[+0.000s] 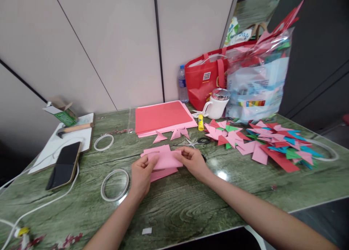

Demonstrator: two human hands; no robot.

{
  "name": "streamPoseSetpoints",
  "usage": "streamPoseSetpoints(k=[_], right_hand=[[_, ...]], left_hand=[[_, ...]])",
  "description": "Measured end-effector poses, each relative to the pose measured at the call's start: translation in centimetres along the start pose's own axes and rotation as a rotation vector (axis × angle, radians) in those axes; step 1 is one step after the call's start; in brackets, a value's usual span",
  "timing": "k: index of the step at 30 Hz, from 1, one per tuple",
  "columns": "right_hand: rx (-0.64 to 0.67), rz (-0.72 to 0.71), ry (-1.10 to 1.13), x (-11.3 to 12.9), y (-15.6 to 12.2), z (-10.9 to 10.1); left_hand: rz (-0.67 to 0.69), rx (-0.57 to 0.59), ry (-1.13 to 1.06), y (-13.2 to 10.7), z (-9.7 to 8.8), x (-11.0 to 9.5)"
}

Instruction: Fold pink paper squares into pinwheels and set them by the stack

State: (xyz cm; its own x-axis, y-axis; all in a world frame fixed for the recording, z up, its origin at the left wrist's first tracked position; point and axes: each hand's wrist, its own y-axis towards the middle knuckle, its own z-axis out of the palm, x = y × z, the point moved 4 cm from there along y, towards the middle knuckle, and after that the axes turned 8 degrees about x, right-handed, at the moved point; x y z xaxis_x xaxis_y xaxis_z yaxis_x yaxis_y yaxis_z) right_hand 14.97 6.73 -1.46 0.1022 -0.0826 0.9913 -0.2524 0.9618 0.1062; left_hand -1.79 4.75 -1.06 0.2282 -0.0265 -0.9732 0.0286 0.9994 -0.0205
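Between my two hands is a folded piece of pink paper (165, 160), held level above the table. My left hand (143, 170) pinches its left end between thumb and fingers. At the right end, my right hand (192, 160) grips it the same way. Under it lies a small stack of pink paper sheets (165, 174), partly covered by the held piece. Just beyond are small folded pink pieces (159, 137). Scissors (193, 143) with black handles lie behind my right hand, which hides part of them.
Red and pink sheets (163, 117) lie at the back, near a yellow glue stick (200, 122) and a white mug (216, 106). Folded colored paper pieces (289, 142) are piled at right. Tape rolls (115, 185) and a phone (64, 165) are at left, with a hammer (77, 128) behind.
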Motion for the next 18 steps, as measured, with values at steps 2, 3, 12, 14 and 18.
streamPoseSetpoints(k=[2, 3, 12, 14, 18], right_hand=[[0.0, -0.005, -0.013, -0.01, -0.01, -0.01], [0.0, -0.008, -0.018, -0.03, -0.01, -0.02], [0.005, 0.001, -0.008, -0.07, 0.05, -0.02], [0.01, 0.003, 0.008, -0.07, 0.06, 0.02], [0.018, -0.002, 0.007, -0.18, 0.07, 0.03]], left_hand=[[0.003, -0.001, 0.002, -0.01, 0.03, -0.08], [0.005, -0.003, 0.005, -0.01, 0.01, -0.09], [0.022, -0.006, 0.004, 0.05, -0.24, 0.19], [0.017, -0.013, 0.0, 0.02, -0.21, 0.17], [0.021, -0.016, 0.003, 0.01, -0.11, 0.01]])
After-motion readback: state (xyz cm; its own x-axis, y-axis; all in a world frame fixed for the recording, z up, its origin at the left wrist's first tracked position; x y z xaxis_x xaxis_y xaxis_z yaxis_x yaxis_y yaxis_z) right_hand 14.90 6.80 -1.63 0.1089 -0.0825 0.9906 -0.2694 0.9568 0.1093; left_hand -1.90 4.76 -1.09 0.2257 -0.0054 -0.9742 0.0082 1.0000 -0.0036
